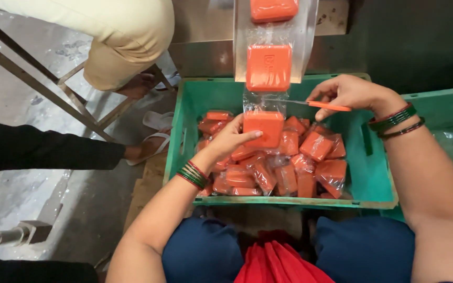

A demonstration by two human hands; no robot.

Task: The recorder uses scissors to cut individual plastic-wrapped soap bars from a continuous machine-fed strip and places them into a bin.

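Head view. Centre of the frame: the left hand (pixel 230 140) grasps the lowest orange bar (pixel 262 128) of a hanging strip of clear plastic film (pixel 300 50), fingers on its left edge and front face. The bar sits just above the heap in the crate, still joined to the strip.

Upper centre: the strip descends from the top edge and carries two more orange bars, one (pixel 268 67) directly above the held bar and one (pixel 273 9) cut off by the frame's top edge.

Right of centre: the right hand (pixel 348 93) is closed around orange-handled scissors (pixel 310 103); the thin blades point left and lie across the film between the held bar and the one above it. Whether the blades are parted cannot be told.

Lower centre: a green plastic crate (pixel 378 173) holds a pile of wrapped orange bars (pixel 284 162), each sealed in clear film. A second green crate (pixel 446 112) stands just beside it at the right edge.

Both wrists wear bangles, green and red on the left (pixel 193 174), dark and red on the right (pixel 397 121).

Left half: another person's sandalled foot (pixel 150 147) rests on the grey floor (pixel 22 194) beside a metal stool frame (pixel 74 105).
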